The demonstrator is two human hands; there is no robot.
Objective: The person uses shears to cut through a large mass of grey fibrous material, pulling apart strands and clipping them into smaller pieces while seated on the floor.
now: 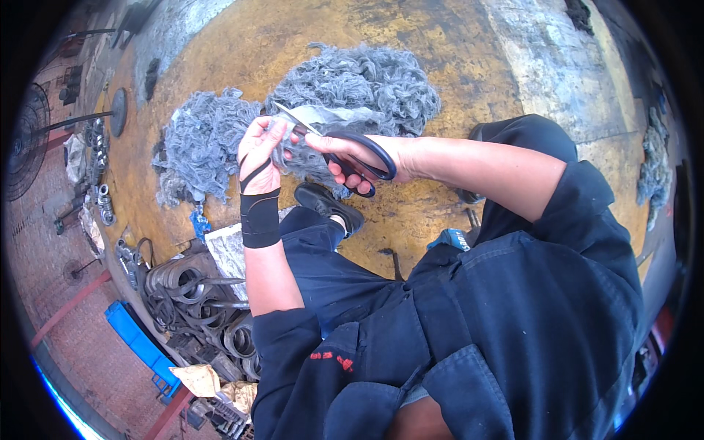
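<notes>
Black-handled scissors [379, 153] are in my right hand [352, 151], with their metal blades angled up and left. My left hand [263, 148], with a black wrist brace [260, 220] below it, pinches some of the grey fibre close to the blades. Whether the blades are cutting into it I cannot tell. A pale flat strip [341, 115] runs behind the blades, across the larger heap of grey fibrous waste [368, 77]. Another grey fibre heap [206, 140] lies left of my left hand.
Metal rings [190, 278] and other metal parts crowd the lower left, by a blue bench [140, 341]. Farther left stands a pedestal fan [27, 143]. A teal tool [448, 239] lies between my legs on the stained yellow floor [209, 49]. More fibre [654, 165] lies far right.
</notes>
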